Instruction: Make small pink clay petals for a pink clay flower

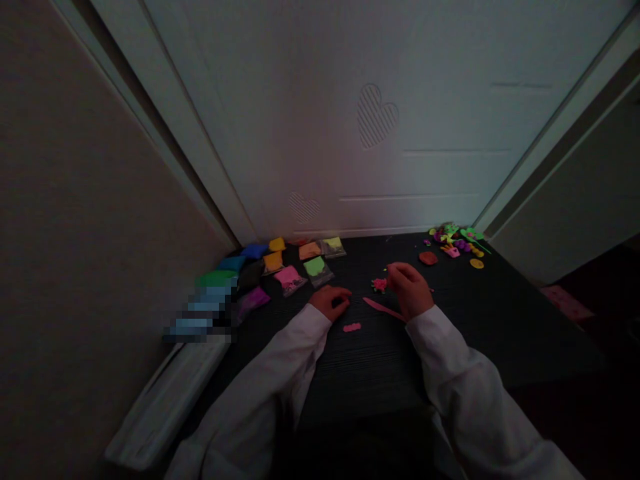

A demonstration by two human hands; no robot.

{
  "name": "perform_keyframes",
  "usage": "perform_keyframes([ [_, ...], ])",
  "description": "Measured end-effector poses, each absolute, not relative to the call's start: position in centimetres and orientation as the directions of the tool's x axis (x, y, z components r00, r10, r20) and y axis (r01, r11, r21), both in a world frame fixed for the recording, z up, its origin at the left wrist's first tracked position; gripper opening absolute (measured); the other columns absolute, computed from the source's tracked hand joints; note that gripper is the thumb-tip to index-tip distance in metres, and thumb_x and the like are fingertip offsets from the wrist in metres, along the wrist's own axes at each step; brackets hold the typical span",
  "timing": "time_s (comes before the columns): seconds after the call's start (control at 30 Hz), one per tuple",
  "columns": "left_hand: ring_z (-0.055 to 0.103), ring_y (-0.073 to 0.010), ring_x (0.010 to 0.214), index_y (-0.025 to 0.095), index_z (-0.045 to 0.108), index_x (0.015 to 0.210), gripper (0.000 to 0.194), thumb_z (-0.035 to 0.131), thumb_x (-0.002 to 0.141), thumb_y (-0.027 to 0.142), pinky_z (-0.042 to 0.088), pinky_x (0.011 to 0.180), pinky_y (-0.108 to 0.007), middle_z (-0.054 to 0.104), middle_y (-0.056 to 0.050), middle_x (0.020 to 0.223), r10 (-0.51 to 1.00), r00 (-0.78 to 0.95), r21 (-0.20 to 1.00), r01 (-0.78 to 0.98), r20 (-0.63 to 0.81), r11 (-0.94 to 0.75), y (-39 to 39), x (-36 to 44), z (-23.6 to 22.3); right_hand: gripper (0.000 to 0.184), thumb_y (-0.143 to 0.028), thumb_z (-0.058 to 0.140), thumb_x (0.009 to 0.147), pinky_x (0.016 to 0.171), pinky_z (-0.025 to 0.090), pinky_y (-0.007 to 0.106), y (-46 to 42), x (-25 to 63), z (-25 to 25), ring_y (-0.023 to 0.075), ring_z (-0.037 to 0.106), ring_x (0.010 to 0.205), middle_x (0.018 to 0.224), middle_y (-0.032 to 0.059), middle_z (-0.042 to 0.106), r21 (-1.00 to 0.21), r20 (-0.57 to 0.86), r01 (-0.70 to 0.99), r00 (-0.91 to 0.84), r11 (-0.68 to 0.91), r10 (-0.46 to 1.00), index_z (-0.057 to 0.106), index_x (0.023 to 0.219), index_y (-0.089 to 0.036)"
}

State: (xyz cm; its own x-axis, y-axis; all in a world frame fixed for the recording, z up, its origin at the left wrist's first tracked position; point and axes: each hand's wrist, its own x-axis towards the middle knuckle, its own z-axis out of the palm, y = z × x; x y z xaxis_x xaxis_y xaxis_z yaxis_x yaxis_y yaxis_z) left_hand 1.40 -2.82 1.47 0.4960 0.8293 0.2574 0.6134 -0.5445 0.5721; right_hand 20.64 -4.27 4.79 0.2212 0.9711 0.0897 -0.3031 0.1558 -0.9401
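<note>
My left hand (pixel 333 302) rests on the dark table with its fingers loosely curved, a gap between thumb and forefinger, and nothing visible in it. Just below it lies a short flat strip of pink clay (pixel 352 327). My right hand (pixel 411 291) is raised a little, its fingertips pinched together; what they hold, if anything, is too small to make out. Under that hand a pink modelling knife (pixel 383 307) lies on the table, its right end partly hidden by the wrist. Left of the right fingers sits a small pink-red clay flower with green bits (pixel 379 285).
Several bags of coloured clay (pixel 289 279) lie at the back left. A pile of colourful clay pieces (pixel 453 240) is at the back right, near a red disc (pixel 428 258) and a yellow disc (pixel 477 264). A long pale box (pixel 170 400) runs along the left. A white panel (pixel 320 133) rises behind.
</note>
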Motion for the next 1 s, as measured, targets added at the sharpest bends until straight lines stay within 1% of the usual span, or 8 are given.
perform_keyframes([
  [0.1, 0.050, -0.0126, 0.073, 0.019, 0.055, 0.088, 0.023, 0.049, 0.066, 0.023, 0.040, 0.067, -0.024, 0.061, -0.001, 0.074, 0.830, 0.495, 0.571, 0.616, 0.256, -0.543, -2.84, 1.37, 1.51, 0.022, -0.028, 0.059, 0.059, 0.051, 0.036, 0.022, -4.30, 20.55, 4.86, 0.0067, 0.045, 0.055, 0.068, -0.0024, 0.051, -0.949, 0.090, -0.278, 0.219, 0.150, 0.972, 0.057, 0.079, -0.020],
  [0.23, 0.050, -0.0127, 0.073, 0.019, 0.055, 0.088, 0.024, 0.049, 0.066, 0.022, 0.040, 0.066, -0.024, 0.061, -0.001, 0.075, 0.834, 0.495, 0.572, 0.621, 0.245, -0.536, -2.88, 1.34, 1.63, 0.025, -0.030, 0.055, 0.063, 0.050, 0.035, 0.022, -4.37, 20.57, 5.07, 0.0056, 0.041, 0.051, 0.058, -0.0042, 0.046, -0.951, 0.101, -0.268, 0.212, 0.157, 0.972, 0.057, 0.086, -0.021],
  [0.3, 0.050, -0.0128, 0.074, 0.019, 0.055, 0.089, 0.024, 0.049, 0.066, 0.023, 0.040, 0.066, -0.024, 0.061, 0.000, 0.075, 0.837, 0.493, 0.572, 0.625, 0.239, -0.531, -2.90, 1.35, 1.67, 0.024, -0.032, 0.052, 0.066, 0.049, 0.035, 0.021, -4.41, 20.61, 5.14, 0.0054, 0.040, 0.050, 0.056, -0.0044, 0.043, -0.946, 0.113, -0.278, 0.205, 0.168, 0.972, 0.056, 0.087, -0.020],
  [0.4, 0.050, -0.0130, 0.074, 0.019, 0.055, 0.089, 0.024, 0.048, 0.067, 0.023, 0.040, 0.067, -0.025, 0.060, -0.001, 0.076, 0.838, 0.492, 0.573, 0.627, 0.235, -0.528, -2.93, 1.37, 1.69, 0.023, -0.035, 0.048, 0.069, 0.048, 0.035, 0.021, -4.43, 20.65, 5.08, 0.0057, 0.041, 0.050, 0.056, -0.0037, 0.044, -0.943, 0.121, -0.283, 0.207, 0.178, 0.971, 0.057, 0.083, -0.019],
  [0.5, 0.050, -0.0132, 0.073, 0.018, 0.056, 0.089, 0.023, 0.048, 0.067, 0.024, 0.041, 0.067, -0.025, 0.060, -0.001, 0.075, 0.837, 0.493, 0.574, 0.624, 0.238, -0.531, -2.96, 1.36, 1.66, 0.021, -0.035, 0.050, 0.066, 0.049, 0.036, 0.022, -4.35, 20.63, 4.91, 0.0063, 0.042, 0.050, 0.055, -0.0037, 0.046, -0.949, 0.112, -0.265, 0.227, 0.172, 0.967, 0.057, 0.078, -0.019],
  [0.63, 0.050, -0.0126, 0.074, 0.020, 0.055, 0.089, 0.023, 0.048, 0.067, 0.023, 0.041, 0.067, -0.025, 0.060, 0.000, 0.074, 0.838, 0.488, 0.576, 0.621, 0.245, -0.531, -2.97, 1.36, 1.70, 0.019, -0.030, 0.060, 0.057, 0.050, 0.036, 0.021, -4.29, 20.48, 4.82, 0.0065, 0.045, 0.053, 0.062, -0.0037, 0.052, -0.953, 0.111, -0.249, 0.235, 0.170, 0.966, 0.057, 0.074, -0.020],
  [0.7, 0.051, -0.0124, 0.074, 0.020, 0.055, 0.088, 0.023, 0.048, 0.067, 0.022, 0.041, 0.067, -0.024, 0.060, 0.000, 0.075, 0.837, 0.491, 0.576, 0.622, 0.241, -0.530, -2.99, 1.39, 1.79, 0.020, -0.028, 0.061, 0.055, 0.051, 0.037, 0.021, -4.33, 20.40, 4.85, 0.0064, 0.045, 0.053, 0.061, -0.0042, 0.052, -0.955, 0.117, -0.240, 0.227, 0.172, 0.967, 0.056, 0.073, -0.020],
  [1.0, 0.051, -0.0125, 0.074, 0.018, 0.056, 0.088, 0.023, 0.048, 0.067, 0.021, 0.041, 0.067, -0.024, 0.061, -0.001, 0.075, 0.840, 0.487, 0.575, 0.626, 0.239, -0.527, -3.04, 1.48, 1.88, 0.028, -0.032, 0.057, 0.060, 0.051, 0.036, 0.022, -4.45, 20.40, 4.98, 0.0062, 0.044, 0.052, 0.061, -0.0028, 0.053, -0.971, 0.101, -0.194, 0.207, 0.142, 0.973, 0.059, 0.085, -0.020],
])
